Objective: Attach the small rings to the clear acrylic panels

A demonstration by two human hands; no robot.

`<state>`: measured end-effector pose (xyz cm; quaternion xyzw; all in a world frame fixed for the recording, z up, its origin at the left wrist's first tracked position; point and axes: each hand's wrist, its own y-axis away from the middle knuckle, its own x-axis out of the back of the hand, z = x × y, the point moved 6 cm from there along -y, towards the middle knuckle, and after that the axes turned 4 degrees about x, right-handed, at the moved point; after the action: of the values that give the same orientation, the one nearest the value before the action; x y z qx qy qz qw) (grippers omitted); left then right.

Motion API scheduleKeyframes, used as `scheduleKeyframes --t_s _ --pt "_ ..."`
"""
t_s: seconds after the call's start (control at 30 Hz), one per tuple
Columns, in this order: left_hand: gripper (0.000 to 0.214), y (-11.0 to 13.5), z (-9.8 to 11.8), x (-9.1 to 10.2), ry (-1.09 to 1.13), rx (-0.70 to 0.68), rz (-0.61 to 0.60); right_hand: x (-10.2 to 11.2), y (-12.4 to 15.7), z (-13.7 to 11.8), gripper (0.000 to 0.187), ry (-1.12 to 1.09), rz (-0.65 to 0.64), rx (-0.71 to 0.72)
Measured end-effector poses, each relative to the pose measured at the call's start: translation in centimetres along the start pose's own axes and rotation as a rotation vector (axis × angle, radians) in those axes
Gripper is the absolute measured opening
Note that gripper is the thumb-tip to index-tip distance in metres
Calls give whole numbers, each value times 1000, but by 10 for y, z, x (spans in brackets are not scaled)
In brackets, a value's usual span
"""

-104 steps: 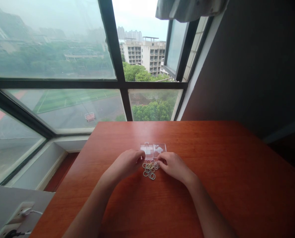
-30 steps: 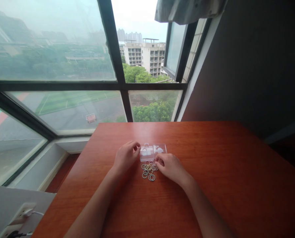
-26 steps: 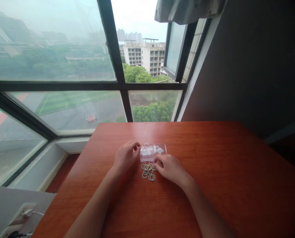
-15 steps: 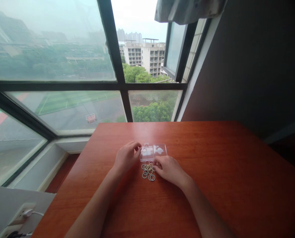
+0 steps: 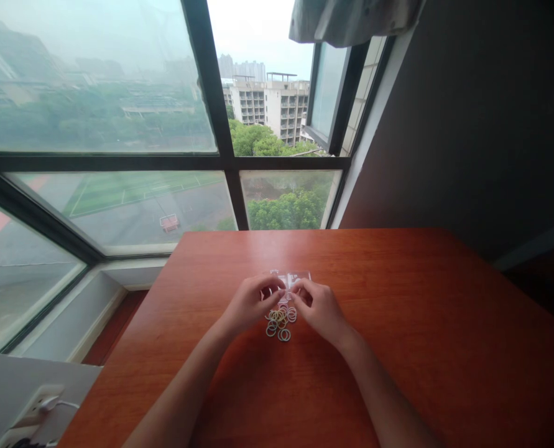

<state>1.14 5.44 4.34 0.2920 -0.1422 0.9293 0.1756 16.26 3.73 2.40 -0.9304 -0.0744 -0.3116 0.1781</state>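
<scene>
My left hand (image 5: 251, 303) and my right hand (image 5: 322, 306) meet above the middle of the table, thumbs and forefingers pinched close together. A small pale hair tie (image 5: 288, 297) shows between the fingertips of both hands, partly covered by them. Just below lies a loose pile of pastel hair ties (image 5: 280, 319), yellow, green, pink and whitish, several overlapping. Behind my fingers rests a clear plastic box (image 5: 304, 275) with white print or pieces in it; the hands hide much of it.
The reddish-brown wooden table (image 5: 421, 323) reaches to the window frame (image 5: 165, 163). A dark wall (image 5: 444, 137) stands on the right. At lower left, a white plug (image 5: 49, 404) sits in a wall socket.
My right hand has lifted from the pile toward the box, and my left hand has moved right from the box's left edge. Their fingertips now come together at a hair tie.
</scene>
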Motion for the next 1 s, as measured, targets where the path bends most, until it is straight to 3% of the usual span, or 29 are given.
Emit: scheduleKeyframes --t_s 0.13,1.0 --pt "17 0 4 -4 35 -4 -49 2 -1 -2 6 -25 21 11" --pt "15 -1 0 0 6 1 -38 2 -1 -5 5 -16 44 38"
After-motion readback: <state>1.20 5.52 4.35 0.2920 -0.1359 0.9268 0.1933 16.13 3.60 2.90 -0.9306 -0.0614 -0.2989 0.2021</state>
